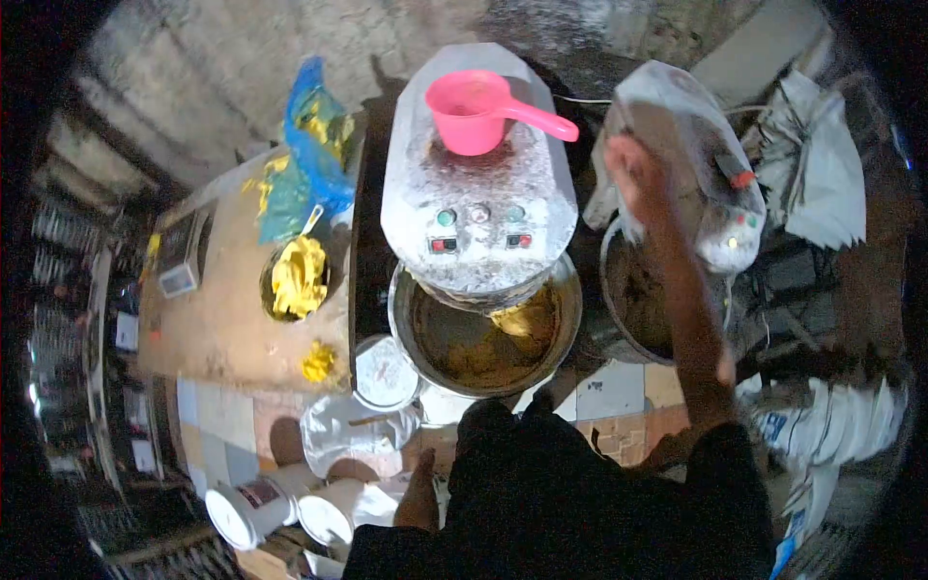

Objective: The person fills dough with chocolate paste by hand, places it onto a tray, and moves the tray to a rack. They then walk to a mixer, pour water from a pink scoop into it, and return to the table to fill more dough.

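Observation:
My right hand [635,174] reaches forward over the left side of the second mixer [696,121]; it is blurred, and I cannot see whether it touches the housing. Low down beside my body is my left hand [423,474], near the white buckets, its fingers indistinct. Straight ahead stands a white mixer [480,246] with buttons on its front. A pink dipper [471,106] rests on top, its handle pointing right. Below the head, a metal bowl [398,319] holds yellow-brown residue and a yellow lump [522,322].
On the wooden table [208,333] at left are a bowl of yellow paste [299,278], a loose yellow lump [318,361] and a blue plastic bag [319,179]. White buckets [232,517] lie on the tiled floor. Stacked sacks [831,420] are at right.

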Motion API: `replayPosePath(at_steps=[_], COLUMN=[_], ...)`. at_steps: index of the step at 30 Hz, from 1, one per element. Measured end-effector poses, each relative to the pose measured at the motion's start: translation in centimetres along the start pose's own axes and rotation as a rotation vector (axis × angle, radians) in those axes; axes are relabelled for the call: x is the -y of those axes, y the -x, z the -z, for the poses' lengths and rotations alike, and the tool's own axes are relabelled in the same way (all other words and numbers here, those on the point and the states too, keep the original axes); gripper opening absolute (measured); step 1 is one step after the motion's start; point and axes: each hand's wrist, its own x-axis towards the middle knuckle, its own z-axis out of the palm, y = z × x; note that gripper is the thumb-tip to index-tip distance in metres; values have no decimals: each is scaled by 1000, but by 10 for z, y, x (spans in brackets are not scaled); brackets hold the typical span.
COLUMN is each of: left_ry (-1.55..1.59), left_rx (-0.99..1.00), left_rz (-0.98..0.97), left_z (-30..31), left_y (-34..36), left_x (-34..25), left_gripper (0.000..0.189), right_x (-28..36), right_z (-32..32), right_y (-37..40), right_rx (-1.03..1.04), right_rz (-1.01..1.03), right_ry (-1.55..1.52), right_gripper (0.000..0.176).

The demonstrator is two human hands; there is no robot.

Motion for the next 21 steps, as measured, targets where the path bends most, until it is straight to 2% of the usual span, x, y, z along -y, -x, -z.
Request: replayPosePath(at_steps=[2,4,5,7,8,9,10,12,16,18,19,20,21], left_ry=[24,34,39,60,76,99,119,173,396,657,979,1030,962], left_rx=[18,32,39,39,42,39,41,34,35,109,264,288,181], left_rz=[37,71,83,106,114,119,120,107,12,-109,-225,-278,-287], left_z=[-37,-74,-91,-119,-130,-140,-149,-158,-162,-152,-133,-126,-121], left_y=[33,56,65,74,78,77,74,66,37,19,5,1,5], left_x=[35,62,72,83,86,88,90,87,62,49,48,41,29], left_gripper=[28,28,27,27,27,27,27,26,26,26,23,21,19], right_x=[-12,14,33,6,13,14,19,22,15,17,15,10,2], right_z=[-27,-41,-48,-87,-98,-97,-102,-105,-110,-108,-107,-104,-98], right_y=[-61,-111,-126,-149,-154,-151,-152,-158,-151,-146,-143,-141,-139], right_rx=[172,425,557,684,759,847,886,943,829,776,752,765,778], right_rz=[-50,-16,-67,-182,-234,-563,-638,-789,-657,-634,-628,-631,-638], right_ry=[-174,160,332,306,307,-106,-156,-269,-168,-168,-168,-167,-168], right_gripper=[23,31,45,50,52,50,49,48,44,45,45,46,47])
